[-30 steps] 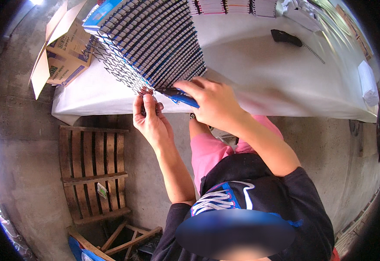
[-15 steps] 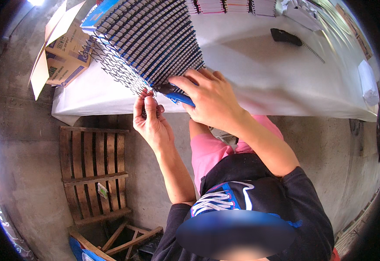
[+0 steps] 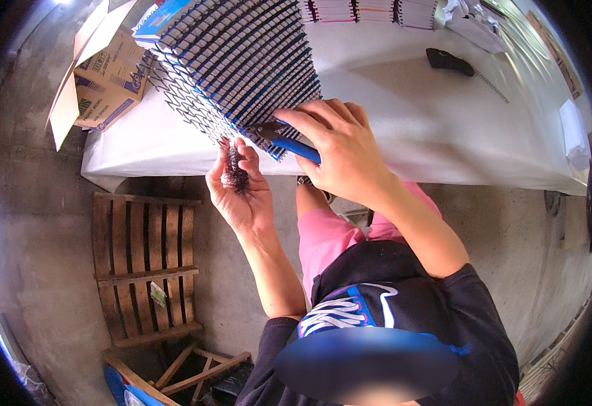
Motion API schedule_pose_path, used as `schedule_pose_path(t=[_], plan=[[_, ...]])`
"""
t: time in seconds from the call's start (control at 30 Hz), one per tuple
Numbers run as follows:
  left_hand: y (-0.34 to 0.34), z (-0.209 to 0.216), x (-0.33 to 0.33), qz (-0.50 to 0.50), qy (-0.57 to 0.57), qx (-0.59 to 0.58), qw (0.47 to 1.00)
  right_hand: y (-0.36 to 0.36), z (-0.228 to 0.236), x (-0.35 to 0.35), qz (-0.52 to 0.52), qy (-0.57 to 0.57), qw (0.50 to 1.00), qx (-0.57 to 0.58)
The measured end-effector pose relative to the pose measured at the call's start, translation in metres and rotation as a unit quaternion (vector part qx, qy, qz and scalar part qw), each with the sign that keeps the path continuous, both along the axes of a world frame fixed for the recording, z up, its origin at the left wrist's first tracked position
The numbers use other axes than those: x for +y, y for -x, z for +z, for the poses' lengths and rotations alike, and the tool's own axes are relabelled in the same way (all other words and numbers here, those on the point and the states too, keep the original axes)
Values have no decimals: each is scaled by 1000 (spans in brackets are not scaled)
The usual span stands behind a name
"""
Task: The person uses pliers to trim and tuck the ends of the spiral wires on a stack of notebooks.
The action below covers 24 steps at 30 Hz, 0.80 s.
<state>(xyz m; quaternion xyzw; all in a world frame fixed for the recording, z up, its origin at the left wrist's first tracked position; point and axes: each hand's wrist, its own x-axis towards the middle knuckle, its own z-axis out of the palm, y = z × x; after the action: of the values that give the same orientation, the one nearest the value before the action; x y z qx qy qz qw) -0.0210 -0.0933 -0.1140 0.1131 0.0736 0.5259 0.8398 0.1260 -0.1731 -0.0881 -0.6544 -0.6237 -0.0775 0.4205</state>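
Note:
A tall stack of spiral-bound notebooks [image 3: 242, 61] sits at the table's near edge, its dark coil spines facing up and toward me. Loose coil ends [image 3: 184, 101] stick out along its left side. My right hand [image 3: 350, 152] grips blue-handled cutting pliers [image 3: 296, 145], with the jaws against the coils at the stack's near corner. Just left of the jaws, my left hand [image 3: 245, 206] is cupped palm up, holding a clump of dark coil clippings [image 3: 237, 174] between curled fingers. Its fingertips are close to the protruding coil ends.
A white cloth covers the table [image 3: 390, 88]. An open cardboard box [image 3: 110, 88] stands at left. More notebooks [image 3: 377, 10] line the far side. A black object [image 3: 449, 61] with a thin coil lies at right. Below left are a wooden pallet [image 3: 148, 271] and a wooden frame [image 3: 201, 372].
My left hand has opened slightly, showing more of the clippings. The pliers and right hand have shifted a little right and nearer me. The whole view has moved slightly.

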Motion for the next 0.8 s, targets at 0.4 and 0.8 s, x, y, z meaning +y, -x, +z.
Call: schedule_pose_path(t=[0.4, 0.8], plan=[[-16, 10, 5, 247, -227, 336, 880, 8, 11, 4, -3, 44, 999, -13], [-15, 13, -1, 256, -233, 374, 860, 0, 13, -5, -8, 39, 999, -25]])
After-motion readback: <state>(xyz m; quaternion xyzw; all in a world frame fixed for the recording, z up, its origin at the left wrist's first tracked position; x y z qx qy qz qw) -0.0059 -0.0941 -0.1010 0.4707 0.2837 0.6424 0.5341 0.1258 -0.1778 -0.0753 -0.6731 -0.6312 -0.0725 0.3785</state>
